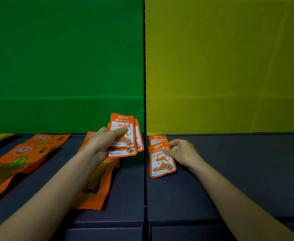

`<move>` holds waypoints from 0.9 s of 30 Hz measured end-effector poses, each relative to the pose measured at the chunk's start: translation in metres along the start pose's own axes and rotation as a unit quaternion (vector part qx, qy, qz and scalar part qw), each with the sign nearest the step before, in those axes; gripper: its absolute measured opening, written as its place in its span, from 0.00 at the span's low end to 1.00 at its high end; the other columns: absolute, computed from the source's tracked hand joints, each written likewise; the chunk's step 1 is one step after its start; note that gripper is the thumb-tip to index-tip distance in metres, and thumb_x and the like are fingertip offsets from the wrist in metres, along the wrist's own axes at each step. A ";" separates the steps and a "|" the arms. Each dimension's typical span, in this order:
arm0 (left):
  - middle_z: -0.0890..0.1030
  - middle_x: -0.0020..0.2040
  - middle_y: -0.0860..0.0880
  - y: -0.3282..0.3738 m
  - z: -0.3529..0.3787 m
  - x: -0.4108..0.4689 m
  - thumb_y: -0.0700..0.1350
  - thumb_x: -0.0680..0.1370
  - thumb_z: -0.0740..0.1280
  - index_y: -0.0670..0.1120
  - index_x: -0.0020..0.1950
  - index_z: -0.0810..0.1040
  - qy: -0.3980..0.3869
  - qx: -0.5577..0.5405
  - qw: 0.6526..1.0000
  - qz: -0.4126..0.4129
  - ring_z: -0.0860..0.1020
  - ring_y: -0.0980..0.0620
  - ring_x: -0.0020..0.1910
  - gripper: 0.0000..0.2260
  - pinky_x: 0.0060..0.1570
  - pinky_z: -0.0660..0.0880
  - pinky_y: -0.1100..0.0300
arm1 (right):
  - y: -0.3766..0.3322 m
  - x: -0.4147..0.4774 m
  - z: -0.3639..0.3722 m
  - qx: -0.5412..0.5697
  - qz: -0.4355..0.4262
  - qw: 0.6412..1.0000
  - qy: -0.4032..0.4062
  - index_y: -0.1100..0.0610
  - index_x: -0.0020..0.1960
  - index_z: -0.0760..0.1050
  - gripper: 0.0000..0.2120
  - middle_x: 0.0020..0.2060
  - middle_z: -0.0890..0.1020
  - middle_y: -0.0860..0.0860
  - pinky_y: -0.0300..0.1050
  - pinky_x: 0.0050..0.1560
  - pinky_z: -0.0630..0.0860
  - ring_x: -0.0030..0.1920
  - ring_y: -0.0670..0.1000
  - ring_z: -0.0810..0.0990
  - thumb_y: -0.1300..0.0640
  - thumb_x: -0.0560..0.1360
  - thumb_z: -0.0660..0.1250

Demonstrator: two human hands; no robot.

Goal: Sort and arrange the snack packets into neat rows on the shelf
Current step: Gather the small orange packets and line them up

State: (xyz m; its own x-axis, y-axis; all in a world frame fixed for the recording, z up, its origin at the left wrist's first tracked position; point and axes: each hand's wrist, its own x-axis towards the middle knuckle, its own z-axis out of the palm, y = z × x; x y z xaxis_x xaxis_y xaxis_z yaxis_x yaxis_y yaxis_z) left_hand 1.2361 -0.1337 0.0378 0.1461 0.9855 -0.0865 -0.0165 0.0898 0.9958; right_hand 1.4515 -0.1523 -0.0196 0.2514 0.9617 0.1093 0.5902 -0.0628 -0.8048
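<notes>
On the dark shelf (229,188), left of the divider (144,171): long orange packets (97,185) lying flat | right of it: pinches a small orange packet (161,166), flat on the shelf, with right hand (182,153); rear packet (157,139) just behind, partly overlapped | grips a fan of small packets (123,134) in raised left hand (99,145) | behind: green panel (64,58), yellow panel (229,58)

Single head cam, wide-angle, looks fwd & down, close over dark flat shelf top (238,180); faces square-on a green creased backdrop sheet (64,58) left, yellow creased backdrop sheet (229,58) right.
</notes>
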 end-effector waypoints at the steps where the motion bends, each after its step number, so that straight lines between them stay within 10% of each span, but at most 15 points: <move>1: 0.82 0.31 0.46 0.000 0.000 0.000 0.42 0.75 0.68 0.39 0.48 0.75 -0.002 -0.001 1.000 -0.002 0.80 0.54 0.22 0.07 0.21 0.76 0.63 | 0.000 0.000 0.000 -0.020 0.004 1.000 0.004 0.59 0.59 0.75 0.19 0.49 0.84 0.55 0.49 0.55 0.78 0.52 0.52 0.82 0.51 0.72 0.70; 7: 0.81 0.39 0.43 -0.001 -0.001 -0.001 0.43 0.74 0.69 0.35 0.63 0.71 0.002 -0.005 1.000 -0.010 0.80 0.53 0.22 0.21 0.21 0.75 0.63 | 0.002 -0.003 0.001 -0.156 0.017 0.987 0.031 0.53 0.60 0.73 0.20 0.54 0.82 0.51 0.45 0.52 0.75 0.55 0.51 0.80 0.44 0.72 0.68; 12: 0.82 0.27 0.47 -0.003 -0.003 -0.004 0.43 0.73 0.70 0.37 0.52 0.74 -0.009 -0.005 1.000 -0.012 0.80 0.52 0.22 0.13 0.20 0.75 0.63 | -0.006 -0.017 -0.005 -0.264 -0.018 0.960 0.092 0.52 0.56 0.73 0.19 0.52 0.81 0.51 0.47 0.50 0.74 0.55 0.54 0.79 0.39 0.74 0.62; 17: 0.81 0.23 0.48 -0.010 0.006 -0.010 0.39 0.73 0.70 0.41 0.36 0.75 -0.025 -0.011 1.000 0.013 0.78 0.54 0.20 0.07 0.21 0.76 0.64 | -0.036 -0.026 0.004 -0.069 -0.081 0.992 0.074 0.47 0.48 0.76 0.21 0.44 0.83 0.45 0.50 0.55 0.76 0.50 0.51 0.81 0.33 0.73 0.54; 21: 0.83 0.29 0.48 -0.019 0.016 -0.012 0.36 0.72 0.70 0.40 0.41 0.78 -0.072 0.032 0.995 0.058 0.81 0.53 0.25 0.02 0.27 0.78 0.62 | -0.058 -0.024 0.024 -0.006 -0.067 0.997 0.034 0.48 0.46 0.70 0.22 0.43 0.83 0.48 0.53 0.54 0.77 0.46 0.51 0.82 0.30 0.67 0.61; 27: 0.84 0.42 0.41 -0.012 0.012 -0.019 0.42 0.71 0.71 0.38 0.55 0.77 -0.107 0.014 0.994 0.015 0.82 0.48 0.31 0.15 0.31 0.80 0.58 | -0.060 -0.028 0.013 0.214 -0.043 0.974 -0.060 0.53 0.40 0.73 0.08 0.36 0.83 0.50 0.40 0.40 0.77 0.35 0.46 0.82 0.52 0.73 0.70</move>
State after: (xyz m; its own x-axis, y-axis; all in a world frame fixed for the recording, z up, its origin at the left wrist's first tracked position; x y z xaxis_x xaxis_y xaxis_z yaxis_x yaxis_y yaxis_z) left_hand 1.2457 -0.1549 0.0274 0.3522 0.9345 -0.0505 0.0029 0.0529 0.9986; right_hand 1.3995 -0.1723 0.0178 0.1086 0.9844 0.1386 0.2243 0.1116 -0.9681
